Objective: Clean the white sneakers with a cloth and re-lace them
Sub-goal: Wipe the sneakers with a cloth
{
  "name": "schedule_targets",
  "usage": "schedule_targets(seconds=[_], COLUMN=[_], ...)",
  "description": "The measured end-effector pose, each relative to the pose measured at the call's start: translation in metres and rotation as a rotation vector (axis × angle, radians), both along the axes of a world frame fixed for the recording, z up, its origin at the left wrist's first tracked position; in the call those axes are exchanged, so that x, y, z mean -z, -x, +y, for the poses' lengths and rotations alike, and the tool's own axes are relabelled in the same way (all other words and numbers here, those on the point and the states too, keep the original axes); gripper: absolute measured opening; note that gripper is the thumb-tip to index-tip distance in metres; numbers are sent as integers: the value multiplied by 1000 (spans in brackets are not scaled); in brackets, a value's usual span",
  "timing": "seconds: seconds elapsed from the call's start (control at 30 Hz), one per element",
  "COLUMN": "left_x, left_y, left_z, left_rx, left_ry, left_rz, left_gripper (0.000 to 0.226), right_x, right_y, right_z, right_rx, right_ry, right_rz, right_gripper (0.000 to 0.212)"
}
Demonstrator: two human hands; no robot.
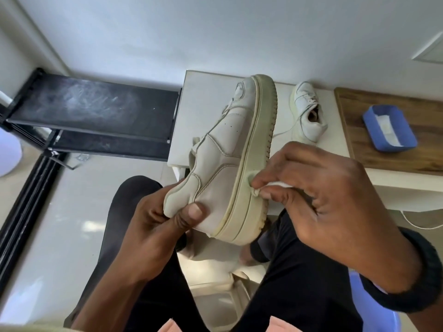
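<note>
My left hand (163,219) grips the heel of a white sneaker (223,149), which is held on its side above my lap, toe pointing away, its yellowed thick sole facing right. My right hand (321,188) pinches a small white cloth (254,183) and presses it against the side of the sole near the heel. The second white sneaker (308,111) stands on the white table (191,111) behind, with a loose lace trailing from it.
A blue tray (388,127) holding white cloth or paper sits on a wooden board (359,149) at the right. A black shoe rack (96,116) stands to the left against the wall. My black-trousered legs and a pale tiled floor lie below.
</note>
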State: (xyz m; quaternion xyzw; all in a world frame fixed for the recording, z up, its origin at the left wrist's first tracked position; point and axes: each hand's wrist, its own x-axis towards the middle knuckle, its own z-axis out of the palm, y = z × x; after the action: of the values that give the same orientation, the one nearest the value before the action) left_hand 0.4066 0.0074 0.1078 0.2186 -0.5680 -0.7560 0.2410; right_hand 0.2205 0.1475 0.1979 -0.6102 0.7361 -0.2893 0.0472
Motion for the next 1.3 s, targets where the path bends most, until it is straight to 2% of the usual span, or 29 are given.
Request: schedule_targets(seconds=[0.13, 0.3, 0.47, 0.57, 0.77, 0.87, 0.97, 1.1, 1.13, 1.2, 1.27, 1.3], left_x=[-13, -10, -12, -13, -14, -17, -15, -18, -22, -23, -20, -17], left_y=[8, 14, 14, 15, 19, 18, 13, 10, 10, 9, 7, 6], left_z=[8, 12, 13, 15, 17, 17, 15, 11, 10, 9, 7, 5], left_rx=[-18, -89, -102, -96, -135, -135, -65, 10, 54, 129, 162, 176], left_ry=[33, -43, -29, -17, -50, -41, 6, 90, 95, 125, 157, 214], left_rz=[6, -70, -62, -45, -38, -29, 24, 120, 148, 174, 154, 124], left_gripper=[29, 49, 34, 26, 24, 29, 17, 12, 6, 15, 15, 29], right_x=[-3, 11, 16, 16, 16, 20, 23, 30, 31, 32, 29, 27], right_y=[-17, -31, -22, -25, -36, -26, -4, 16, 16, 15, 13, 13], right_z=[8, 3, -12, -11, -3, -5, -10, -15, -14, -11, -7, -4], right_rx=[-78, -40, 96, 55, -87, -19, 153, 354, 355, 305, 250, 227], right_ry=[-51, -87, -33, -49, -124, -85, -23, 105, 149, 212, 248, 254], right_rz=[61, 121, 69, 77, 135, 62, -194, -872, -1005, -1268, -1457, -1521], right_gripper=[17, 23, 14, 17, 23, 10, 6, 7, 18, 39, 44, 44])
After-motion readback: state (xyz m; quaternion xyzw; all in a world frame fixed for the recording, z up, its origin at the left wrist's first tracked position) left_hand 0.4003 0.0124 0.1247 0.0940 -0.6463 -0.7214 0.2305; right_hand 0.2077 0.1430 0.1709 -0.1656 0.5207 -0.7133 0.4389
